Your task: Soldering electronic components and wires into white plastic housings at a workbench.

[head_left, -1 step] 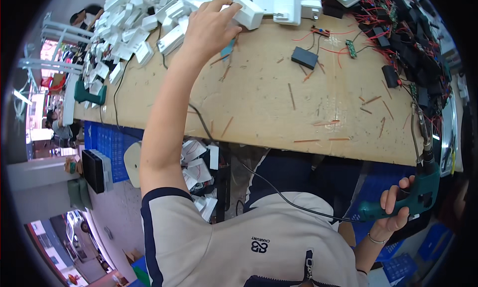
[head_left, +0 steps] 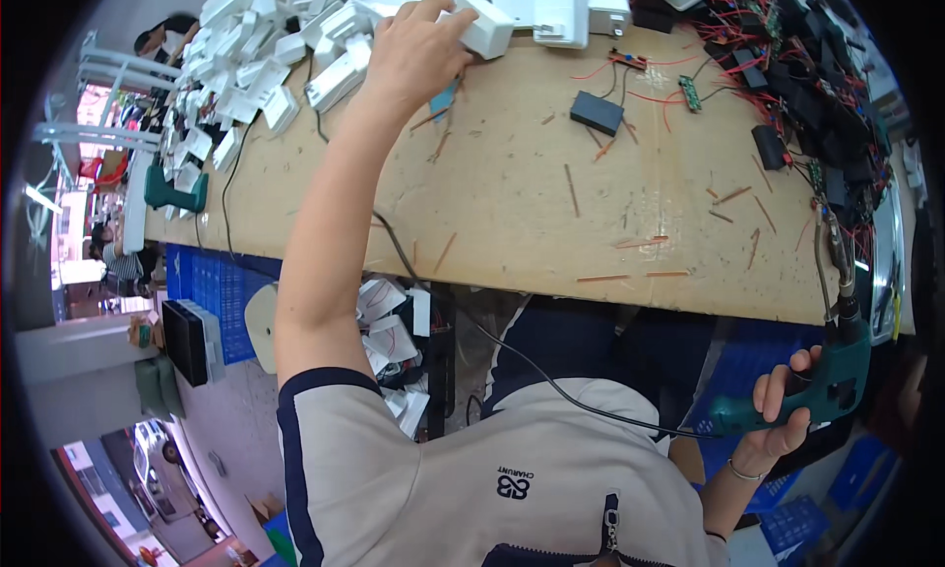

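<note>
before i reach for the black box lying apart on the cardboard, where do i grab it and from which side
Probably by the left end of the black box, pinching its two long edges and coming in from the left. It lies flat, with mostly bare cardboard on that side, while thin dark wires run off near its far right corner.

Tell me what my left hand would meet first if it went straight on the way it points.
Most likely the white plastic case right by the fingertips of your left hand; they may be touching it, but depth is unclear here.
</note>
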Demonstrator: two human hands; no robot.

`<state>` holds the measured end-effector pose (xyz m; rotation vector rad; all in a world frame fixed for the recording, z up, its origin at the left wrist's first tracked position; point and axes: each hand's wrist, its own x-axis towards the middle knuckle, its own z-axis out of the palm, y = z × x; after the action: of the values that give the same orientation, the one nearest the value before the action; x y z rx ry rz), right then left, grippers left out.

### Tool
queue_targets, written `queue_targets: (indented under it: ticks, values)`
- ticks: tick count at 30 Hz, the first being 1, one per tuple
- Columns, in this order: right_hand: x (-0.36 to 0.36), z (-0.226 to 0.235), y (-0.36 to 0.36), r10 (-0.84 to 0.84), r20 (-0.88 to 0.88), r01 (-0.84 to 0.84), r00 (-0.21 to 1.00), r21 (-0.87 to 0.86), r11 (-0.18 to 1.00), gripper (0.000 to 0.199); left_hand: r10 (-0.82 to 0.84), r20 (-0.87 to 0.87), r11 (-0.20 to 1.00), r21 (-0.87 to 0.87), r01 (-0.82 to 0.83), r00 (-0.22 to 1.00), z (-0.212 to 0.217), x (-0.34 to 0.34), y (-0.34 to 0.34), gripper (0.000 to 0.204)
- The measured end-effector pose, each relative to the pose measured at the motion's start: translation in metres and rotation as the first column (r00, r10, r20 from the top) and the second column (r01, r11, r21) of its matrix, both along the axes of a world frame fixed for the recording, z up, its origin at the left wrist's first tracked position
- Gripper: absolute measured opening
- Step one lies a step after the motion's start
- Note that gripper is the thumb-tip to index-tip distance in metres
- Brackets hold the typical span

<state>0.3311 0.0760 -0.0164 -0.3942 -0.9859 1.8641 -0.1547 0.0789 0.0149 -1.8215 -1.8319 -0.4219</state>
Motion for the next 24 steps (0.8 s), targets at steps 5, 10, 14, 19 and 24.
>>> queue_targets:
  ticks: [5,10,14,19,24]
  values:
    - [0.009,-0.006,0.002,-0.034,-0.008,0.034,0.999,-0.014,0.999,0.065,0.070,-0.064,0.987,0.149,-0.060,0.996,0.000,-0.011,0.012,0.024]
    - [0.010,-0.016,0.008,-0.016,-0.029,0.015,0.999,-0.034,0.999,0.064,-0.019,0.740,0.962,0.196,-0.188,0.672,0.019,0.017,-0.022,0.018]
    - [0.007,-0.022,0.010,0.010,-0.069,-0.013,0.998,-0.050,0.999,0.063,-0.115,0.993,0.993,0.115,-0.012,0.001,0.003,0.119,-0.027,0.025]
    - [0.004,-0.024,0.009,0.032,-0.138,-0.041,0.990,-0.064,0.997,0.063,0.226,0.952,0.959,-0.181,0.216,-0.205,-0.036,0.200,-0.009,0.032]
    - [0.004,-0.026,0.008,0.027,-0.170,-0.038,0.985,-0.061,0.997,0.065,0.059,0.799,0.974,-0.178,0.142,0.598,-0.037,0.214,-0.009,0.048]
